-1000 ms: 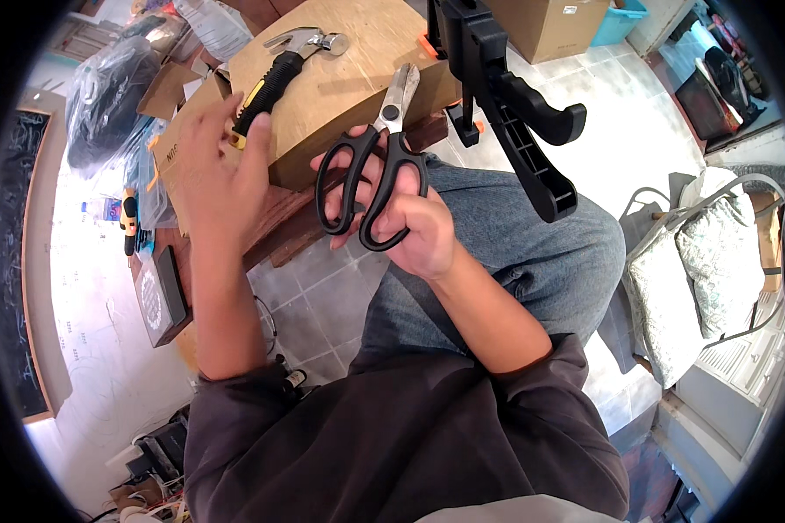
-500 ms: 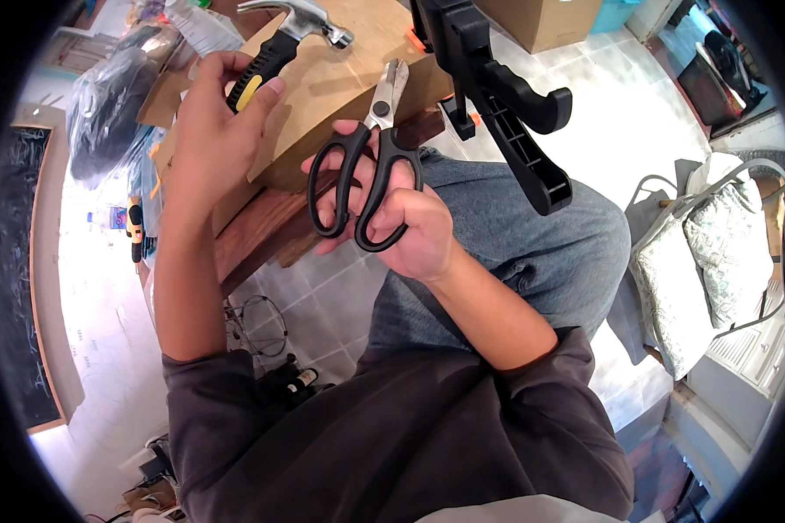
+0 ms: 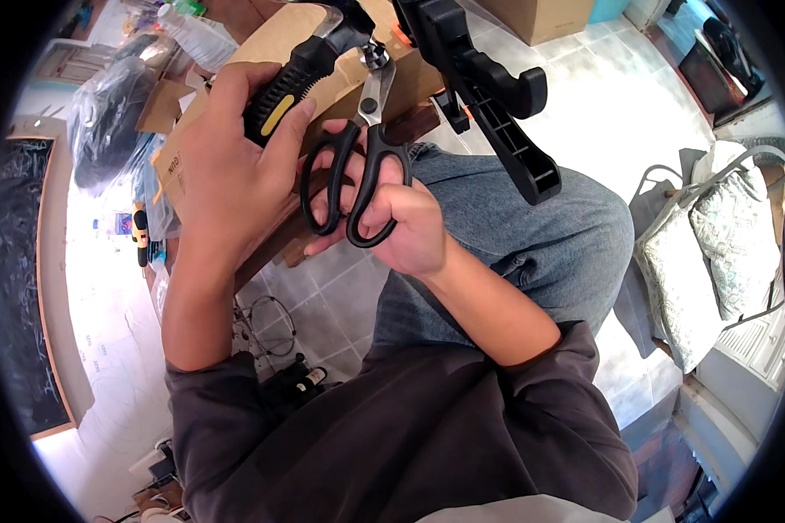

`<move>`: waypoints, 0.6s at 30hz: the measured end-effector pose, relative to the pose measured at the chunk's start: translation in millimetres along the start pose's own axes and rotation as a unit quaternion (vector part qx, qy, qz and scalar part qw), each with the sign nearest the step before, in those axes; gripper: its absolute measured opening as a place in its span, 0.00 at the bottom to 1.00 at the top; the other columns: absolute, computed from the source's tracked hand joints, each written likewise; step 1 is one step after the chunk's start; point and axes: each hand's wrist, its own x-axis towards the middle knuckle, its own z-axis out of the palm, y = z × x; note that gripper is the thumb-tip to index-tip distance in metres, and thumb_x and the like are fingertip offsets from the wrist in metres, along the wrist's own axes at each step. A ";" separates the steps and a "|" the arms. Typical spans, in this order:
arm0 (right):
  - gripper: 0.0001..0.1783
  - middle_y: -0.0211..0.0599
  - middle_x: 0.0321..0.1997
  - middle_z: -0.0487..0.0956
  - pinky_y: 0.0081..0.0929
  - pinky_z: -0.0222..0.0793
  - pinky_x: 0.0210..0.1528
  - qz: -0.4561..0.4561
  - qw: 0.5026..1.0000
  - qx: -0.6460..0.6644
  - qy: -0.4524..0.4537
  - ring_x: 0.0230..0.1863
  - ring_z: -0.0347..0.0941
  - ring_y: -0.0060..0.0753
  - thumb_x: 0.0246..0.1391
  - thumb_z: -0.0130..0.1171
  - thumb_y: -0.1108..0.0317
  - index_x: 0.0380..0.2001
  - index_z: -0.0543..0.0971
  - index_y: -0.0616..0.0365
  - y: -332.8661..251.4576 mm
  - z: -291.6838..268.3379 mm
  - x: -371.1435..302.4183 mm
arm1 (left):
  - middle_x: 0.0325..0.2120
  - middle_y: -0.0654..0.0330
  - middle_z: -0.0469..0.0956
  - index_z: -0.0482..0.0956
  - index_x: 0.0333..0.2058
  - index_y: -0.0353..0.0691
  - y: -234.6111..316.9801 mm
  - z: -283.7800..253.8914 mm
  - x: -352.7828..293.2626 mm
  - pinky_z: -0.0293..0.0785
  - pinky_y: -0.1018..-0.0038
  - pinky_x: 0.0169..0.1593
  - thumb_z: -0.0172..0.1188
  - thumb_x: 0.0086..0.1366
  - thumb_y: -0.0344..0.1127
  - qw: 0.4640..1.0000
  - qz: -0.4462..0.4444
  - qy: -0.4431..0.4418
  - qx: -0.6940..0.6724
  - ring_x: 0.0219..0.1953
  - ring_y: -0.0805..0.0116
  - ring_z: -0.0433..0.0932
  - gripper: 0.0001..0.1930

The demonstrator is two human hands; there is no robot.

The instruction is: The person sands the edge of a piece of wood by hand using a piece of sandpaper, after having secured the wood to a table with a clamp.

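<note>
My left hand [image 3: 235, 179] is closed around the black and yellow grip of a claw hammer [image 3: 298, 80]. The steel head points away from me, and its round face overlaps the blade tips of the scissors [image 3: 370, 106] in this view; I cannot tell if they touch. Black-handled, the scissors lie across the fingers of my right hand [image 3: 414, 228], blades pointing away and pressed nearly together. My right fingers curl behind and through the handle loops, partly hidden by them.
A cardboard box [image 3: 333, 106] lies beneath the hammer on a wooden surface. To its right rises a black plastic bracket with hooks [image 3: 497, 83]. Clear bottle [image 3: 196, 37] and plastic-wrapped dark bundle [image 3: 105, 122] sit at the left. A cushioned chair [image 3: 680, 261] stands right.
My left hand has brought the hammer closer and rightward, so its head now overlaps the scissors' tips. The scissors have shifted slightly left and remain in my right hand.
</note>
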 end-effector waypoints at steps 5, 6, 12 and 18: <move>0.55 0.49 0.64 0.67 0.64 0.84 0.43 -0.002 1.000 -0.001 -0.004 0.49 0.74 0.46 0.35 0.47 0.74 0.74 0.48 0.54 -0.2 -2.3 0.1 | 0.35 0.52 0.84 0.77 0.46 0.32 -0.5 5.7 -2.0 0.78 0.73 0.44 0.70 0.62 0.30 0.994 -0.048 0.044 -0.090 0.37 0.66 0.83 0.16; 0.55 0.49 0.64 0.67 0.64 0.84 0.43 -0.001 1.000 -0.001 -0.005 0.49 0.74 0.46 0.35 0.47 0.74 0.74 0.48 0.54 -0.1 -1.6 0.0 | 0.35 0.52 0.84 0.77 0.46 0.32 -0.2 3.6 -1.4 0.78 0.73 0.44 0.70 0.62 0.30 0.994 -0.048 0.044 -0.089 0.37 0.66 0.83 0.16; 0.54 0.48 0.63 0.67 0.62 0.84 0.43 -0.005 1.000 0.010 -0.009 0.48 0.74 0.45 0.36 0.47 0.75 0.74 0.47 0.54 -0.1 1.3 -0.8 | 0.35 0.51 0.84 0.78 0.45 0.33 -0.2 2.5 0.8 0.78 0.70 0.43 0.70 0.61 0.32 0.997 -0.021 0.051 -0.046 0.36 0.62 0.84 0.16; 0.54 0.49 0.63 0.68 0.62 0.84 0.44 -0.008 1.000 0.013 -0.007 0.49 0.73 0.45 0.37 0.46 0.74 0.74 0.48 0.53 -0.2 -0.1 -1.7 | 0.37 0.56 0.84 0.78 0.47 0.30 3.7 4.6 4.6 0.77 0.75 0.47 0.70 0.64 0.29 0.995 -0.056 0.024 -0.075 0.40 0.72 0.81 0.16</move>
